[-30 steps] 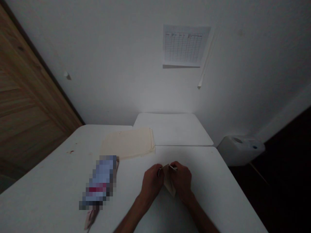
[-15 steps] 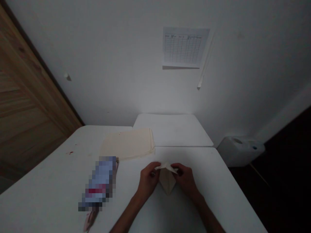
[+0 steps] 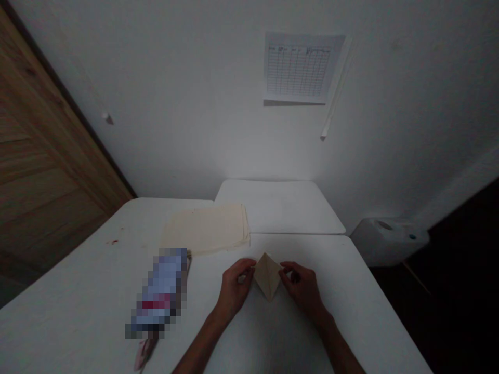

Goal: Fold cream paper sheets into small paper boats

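A folded sheet of paper [image 3: 267,277], cream and diamond-shaped with a crease down its middle, is between my two hands over the white table [image 3: 273,343]. My left hand [image 3: 236,283] pinches its left corner between thumb and fingers. At the opposite corner, my right hand [image 3: 301,284] grips the paper in the same way. Left of my hands, a stack of cream paper sheets [image 3: 206,227] lies near the back of the table. Closer to me is a pixelated blue object [image 3: 161,288] whose kind I cannot make out, with something pinkish under its near end.
Behind the table, a printed chart [image 3: 298,70] hangs on the white wall. A white panel [image 3: 278,206] adjoins the table's back edge. Wooden boards [image 3: 50,150] slant along the left. On the right, a white plastic container [image 3: 390,241] stands beyond the table edge.
The paper's raised upper flaps have come together into a flatter diamond. My hands have moved slightly apart to its side corners. The camera view has shifted a little.
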Motion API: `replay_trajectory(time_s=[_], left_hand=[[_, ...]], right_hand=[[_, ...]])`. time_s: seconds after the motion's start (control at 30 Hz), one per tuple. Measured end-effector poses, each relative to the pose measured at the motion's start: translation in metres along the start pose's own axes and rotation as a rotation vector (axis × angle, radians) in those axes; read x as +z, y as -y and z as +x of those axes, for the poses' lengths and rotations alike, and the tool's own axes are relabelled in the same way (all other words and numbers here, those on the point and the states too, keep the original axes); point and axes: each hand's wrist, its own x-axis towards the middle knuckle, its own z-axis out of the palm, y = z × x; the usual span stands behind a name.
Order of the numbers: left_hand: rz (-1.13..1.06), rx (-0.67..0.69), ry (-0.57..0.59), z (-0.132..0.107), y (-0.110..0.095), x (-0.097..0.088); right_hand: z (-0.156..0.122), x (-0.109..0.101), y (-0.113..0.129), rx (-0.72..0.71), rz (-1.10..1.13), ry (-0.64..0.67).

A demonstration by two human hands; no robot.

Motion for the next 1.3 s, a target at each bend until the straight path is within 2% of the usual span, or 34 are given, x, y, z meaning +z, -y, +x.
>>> replay_trajectory(time_s=[0.3,0.6,0.8,1.0,1.3], left_hand=[[0.029,0.095,0.027,-0.002,0.01,-0.003],[0.115,0.156,0.151,-0.003,0.01,-0.012],[0.108,0.169,0.158,-0.005,0.011,-0.011],[0.087,0.242,0.121,-0.006,0.006,-0.005],[-0.021,0.269,0.019,-0.006,-0.009,0.0]], right_hand=[[0.0,-0.007,0.0,0.011,-0.114,0.06],[0.0,-0.013,-0.002,-0.131,-0.222,0.113],[0.0,-0.011,-0.002,-0.179,-0.088,0.101],[0.006,-0.004,-0.004,0.021,0.062,0.009],[0.008,0.001,-0.007,0.222,0.413,0.064]])
